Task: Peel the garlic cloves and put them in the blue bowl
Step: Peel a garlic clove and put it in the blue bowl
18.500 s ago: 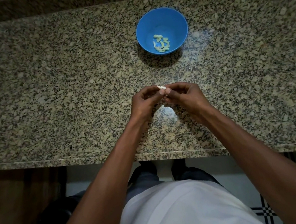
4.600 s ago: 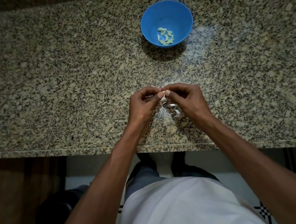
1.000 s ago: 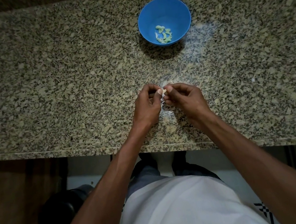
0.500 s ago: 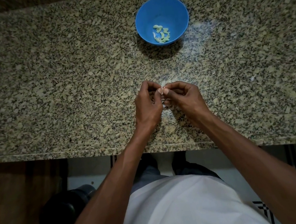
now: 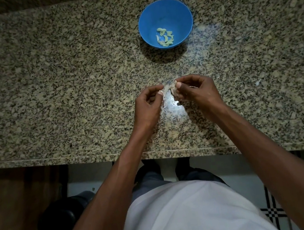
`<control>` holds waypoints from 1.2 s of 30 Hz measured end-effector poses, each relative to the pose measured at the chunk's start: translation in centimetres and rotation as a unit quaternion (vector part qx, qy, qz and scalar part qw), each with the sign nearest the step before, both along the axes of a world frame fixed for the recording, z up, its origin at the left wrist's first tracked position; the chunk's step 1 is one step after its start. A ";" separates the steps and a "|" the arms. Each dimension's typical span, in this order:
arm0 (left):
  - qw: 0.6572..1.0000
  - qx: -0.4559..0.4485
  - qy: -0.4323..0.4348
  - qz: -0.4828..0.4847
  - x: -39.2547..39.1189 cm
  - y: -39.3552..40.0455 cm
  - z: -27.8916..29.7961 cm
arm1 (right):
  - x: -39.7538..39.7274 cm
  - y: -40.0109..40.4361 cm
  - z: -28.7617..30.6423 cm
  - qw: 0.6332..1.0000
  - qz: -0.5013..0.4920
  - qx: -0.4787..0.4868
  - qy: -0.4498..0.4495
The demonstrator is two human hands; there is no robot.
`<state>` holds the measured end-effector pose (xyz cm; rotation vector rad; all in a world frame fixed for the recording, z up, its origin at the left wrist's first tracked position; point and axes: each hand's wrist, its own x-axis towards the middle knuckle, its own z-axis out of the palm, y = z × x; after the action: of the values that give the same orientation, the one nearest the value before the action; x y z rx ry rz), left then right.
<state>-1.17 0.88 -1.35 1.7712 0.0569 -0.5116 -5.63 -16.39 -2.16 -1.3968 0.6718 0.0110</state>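
Garlic was already piling up: a small heap of peeled cloves (image 5: pixel 165 37) sat at the bottom of the blue bowl (image 5: pixel 183 15), well beyond both hands on the granite counter (image 5: pixel 42 82). One more clove (image 5: pixel 174 91) was in work, pinched between the thumb and curled fingers of the right hand (image 5: pixel 197 92), skin apparently part off, though that was too small to tell for sure. The left hand (image 5: pixel 147 109) hovered just beside it, fingers curled, thumb tip near the forefinger; whether it held a scrap of peel could not be told. Pale flecks, probably skin scraps (image 5: pixel 174 109), lay under and between the hands. No unpeeled stock showed, so how many remained was anyone's guess.
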 end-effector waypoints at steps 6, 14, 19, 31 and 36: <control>1.000 -0.006 0.021 0.022 0.4 0.0 0.2 | 1.1 -2.1 0.0 0.997 0.025 -0.073 0.018; 0.998 -0.003 0.042 0.036 0.7 1.4 -1.0 | 3.3 -4.3 0.0 0.924 0.142 -0.354 0.012; 0.983 -0.108 0.100 0.106 1.0 2.1 -0.6 | 0.5 -5.5 0.4 0.944 0.091 -0.317 0.006; 0.999 0.016 -0.004 0.030 0.8 2.8 -1.7 | -8.5 -10.2 -2.2 0.799 0.013 -0.574 0.177; 0.997 0.062 -0.050 -0.006 1.6 3.6 -1.8 | -8.5 -5.0 -3.7 0.827 0.037 -0.539 0.156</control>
<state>0.47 4.51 -3.14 1.9181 0.0087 -0.4338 -14.14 -21.44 -5.91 -2.5589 0.9534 -0.0964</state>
